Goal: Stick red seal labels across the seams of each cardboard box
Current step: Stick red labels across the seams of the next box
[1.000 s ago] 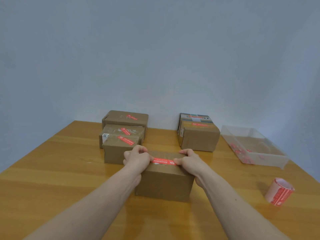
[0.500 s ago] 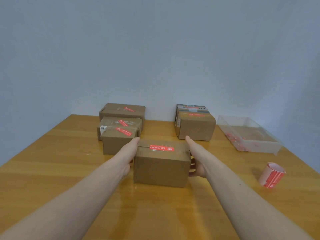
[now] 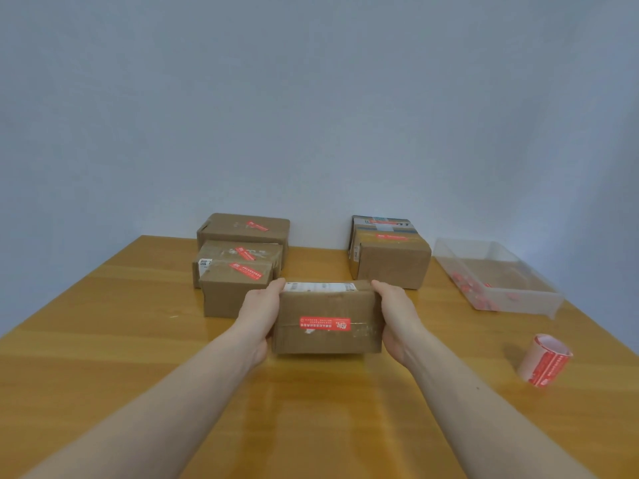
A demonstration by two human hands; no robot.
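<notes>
Fingers of both hands hidden behind the box [image 3: 326, 318]; label print too small to read. Left hand [image 3: 260, 311] clasping the box's left end, right hand [image 3: 392, 311] the right end, thumbs up along the far top corners, fingers wrapped round out of sight. Box at centre of the wooden surface [image 3: 103, 340], tipped toward the camera, long axis running left to right. Red label [image 3: 325, 323] lying lengthwise along the taped seam on the near face; white shipping slip on the far face, mostly cut off. Plain brown cardboard, creased, glossy tape. Stack of three labelled boxes [image 3: 238, 261] just behind left, two more [image 3: 389, 257] behind right. Clear plastic tray [image 3: 518, 299] far right, red scraps inside blurred. Label roll [image 3: 546, 361] near right, lying tilted.
</notes>
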